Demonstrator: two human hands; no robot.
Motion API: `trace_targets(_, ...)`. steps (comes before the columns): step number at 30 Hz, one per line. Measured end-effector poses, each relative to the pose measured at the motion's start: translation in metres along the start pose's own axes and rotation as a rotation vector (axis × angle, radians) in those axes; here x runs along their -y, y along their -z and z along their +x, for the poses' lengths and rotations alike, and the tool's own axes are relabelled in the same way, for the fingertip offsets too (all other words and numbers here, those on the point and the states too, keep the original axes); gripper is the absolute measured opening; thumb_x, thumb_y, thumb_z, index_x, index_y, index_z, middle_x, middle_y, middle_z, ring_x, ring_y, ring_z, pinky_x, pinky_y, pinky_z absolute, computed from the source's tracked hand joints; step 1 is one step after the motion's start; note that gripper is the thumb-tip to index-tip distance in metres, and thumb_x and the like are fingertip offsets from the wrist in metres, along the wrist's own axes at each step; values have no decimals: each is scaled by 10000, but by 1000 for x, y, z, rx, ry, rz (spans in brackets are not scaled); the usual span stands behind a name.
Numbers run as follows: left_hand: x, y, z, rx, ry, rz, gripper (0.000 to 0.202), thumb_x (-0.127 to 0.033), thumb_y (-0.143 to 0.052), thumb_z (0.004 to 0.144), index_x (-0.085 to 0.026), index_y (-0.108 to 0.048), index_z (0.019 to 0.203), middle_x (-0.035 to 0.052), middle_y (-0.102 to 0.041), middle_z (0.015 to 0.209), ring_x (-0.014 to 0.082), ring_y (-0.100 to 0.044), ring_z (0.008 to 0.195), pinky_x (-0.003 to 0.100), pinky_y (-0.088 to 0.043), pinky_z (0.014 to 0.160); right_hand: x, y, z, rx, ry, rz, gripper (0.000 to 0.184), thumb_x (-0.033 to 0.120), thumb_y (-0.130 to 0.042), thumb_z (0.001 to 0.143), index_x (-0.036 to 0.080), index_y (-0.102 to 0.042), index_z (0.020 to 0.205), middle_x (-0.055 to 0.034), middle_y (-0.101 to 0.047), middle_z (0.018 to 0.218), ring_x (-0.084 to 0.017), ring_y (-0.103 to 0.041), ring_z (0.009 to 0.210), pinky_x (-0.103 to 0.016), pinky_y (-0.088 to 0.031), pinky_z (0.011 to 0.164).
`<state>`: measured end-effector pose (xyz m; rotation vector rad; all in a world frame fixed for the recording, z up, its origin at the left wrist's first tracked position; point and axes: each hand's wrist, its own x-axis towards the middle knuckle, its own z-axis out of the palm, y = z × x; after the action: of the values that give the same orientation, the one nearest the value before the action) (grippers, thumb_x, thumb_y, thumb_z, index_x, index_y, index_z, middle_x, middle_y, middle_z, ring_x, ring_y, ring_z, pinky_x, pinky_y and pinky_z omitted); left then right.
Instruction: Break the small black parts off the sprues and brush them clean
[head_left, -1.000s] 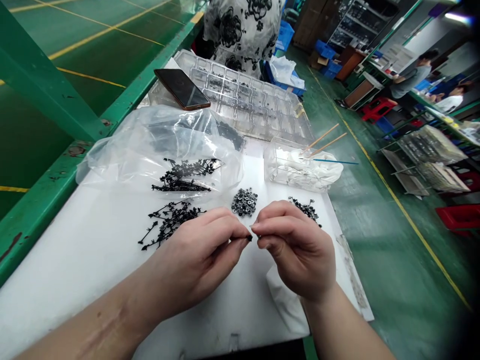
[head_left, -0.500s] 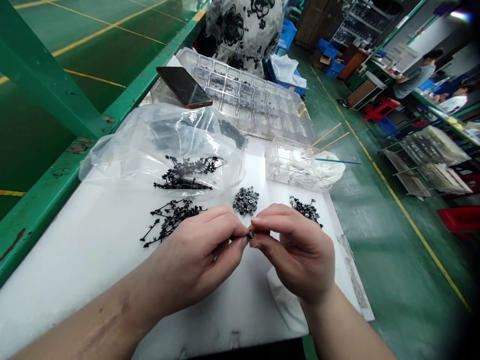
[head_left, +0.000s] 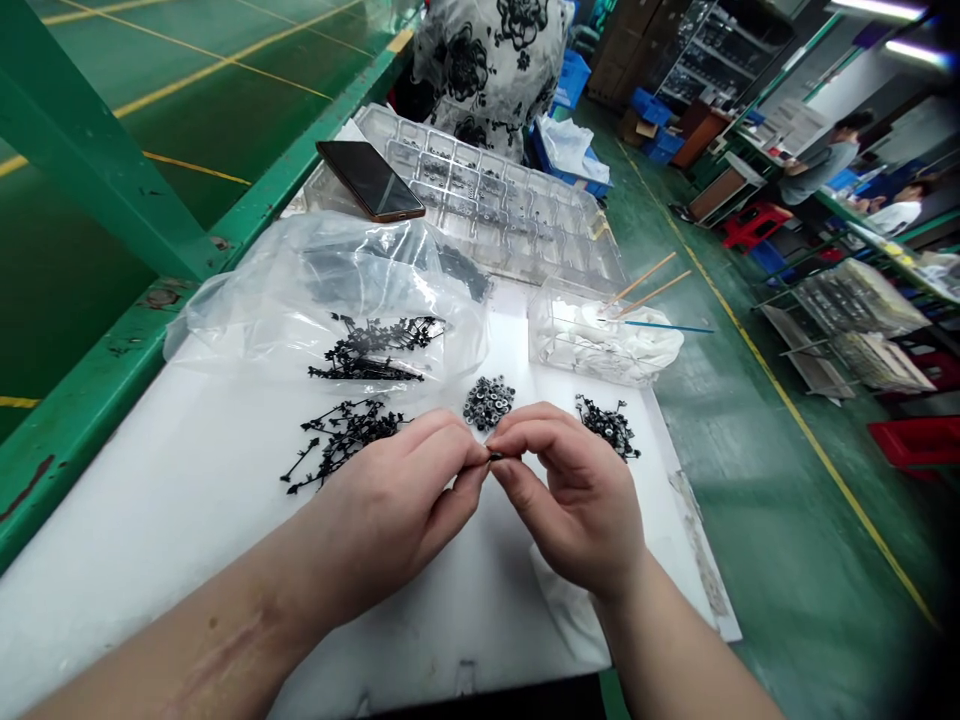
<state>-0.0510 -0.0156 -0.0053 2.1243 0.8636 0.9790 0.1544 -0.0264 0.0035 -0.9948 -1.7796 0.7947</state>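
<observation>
My left hand (head_left: 390, 510) and my right hand (head_left: 574, 490) meet fingertip to fingertip over the white table (head_left: 150, 540), both pinched on a tiny black part (head_left: 495, 457) between them. Just beyond the fingers lies a small heap of grey ring-shaped pieces (head_left: 488, 402). A cluster of black plastic sprues (head_left: 337, 440) lies left of my left hand, and a smaller black pile (head_left: 609, 425) sits right of my right hand.
A clear plastic bag (head_left: 330, 300) holds more black sprues. Behind it lie clear compartment trays (head_left: 495, 205) with a phone (head_left: 370, 180) on them. A clear box (head_left: 600, 335) with white cloth and sticks stands at right. A person in a floral garment (head_left: 487, 60) stands at the table's far end.
Both hands have drawn closer together and shifted slightly left and away from me. The fingertips, apart a second ago, now press together on the small part.
</observation>
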Motion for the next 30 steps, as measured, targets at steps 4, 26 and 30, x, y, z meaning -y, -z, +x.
trace_targets(4, 1, 0, 0, -59, -88, 49, 132, -63, -553, 1048, -158, -639, 1015, 25, -616, 957, 132, -610, 859, 242, -474, 765, 1, -4, -3, -7, -10, 26, 169, 115, -651, 983, 234, -683, 1098, -58, -687, 1095, -183, -678, 1034, -357, -577, 885)
trace_targets(26, 13, -3, 5, -106, 620, -841, 227, -385, -751, 1001, -234, -690, 1159, 25, -729, 878, 135, -637, 724, 242, -529, 720, 55, 69, 14, -398, -63, 39, 38, 264, -702, 1011, 261, -702, 1049, -22, -672, 1008, -151, -651, 884, -312, -547, 780)
trace_targets(30, 1, -3, 7, 6, 683, -968, 285, -454, -764, 984, -187, -713, 1070, 14, -662, 848, 87, -529, 596, 217, -385, 552, 60, 63, 3, -365, 110, -123, 98, 182, -676, 1002, 257, -687, 1063, -38, -668, 982, -172, -653, 879, -331, -553, 739)
